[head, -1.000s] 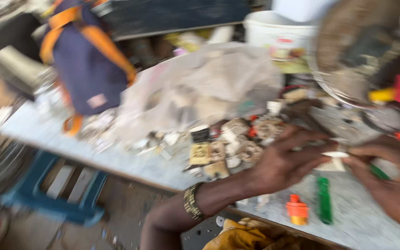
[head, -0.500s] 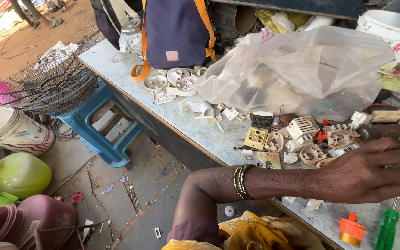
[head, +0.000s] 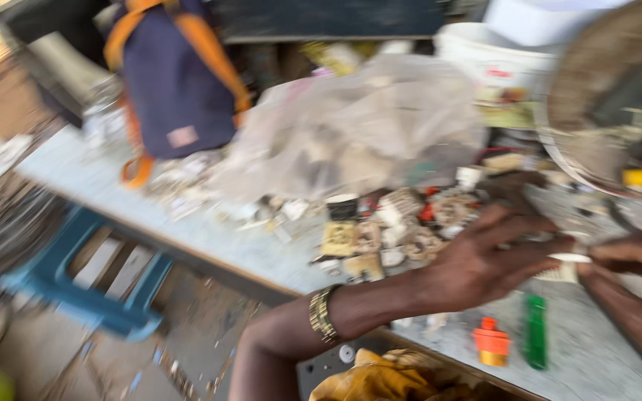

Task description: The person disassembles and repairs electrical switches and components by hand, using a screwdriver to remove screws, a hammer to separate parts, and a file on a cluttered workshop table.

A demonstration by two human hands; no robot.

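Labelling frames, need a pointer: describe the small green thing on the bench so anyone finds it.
Start at the pale worktop and find the near edge below the left hand. The green tool lies flat there, a slim upright bar. Beside it sits a squat orange piece; the green one is the only long, narrow green item there.
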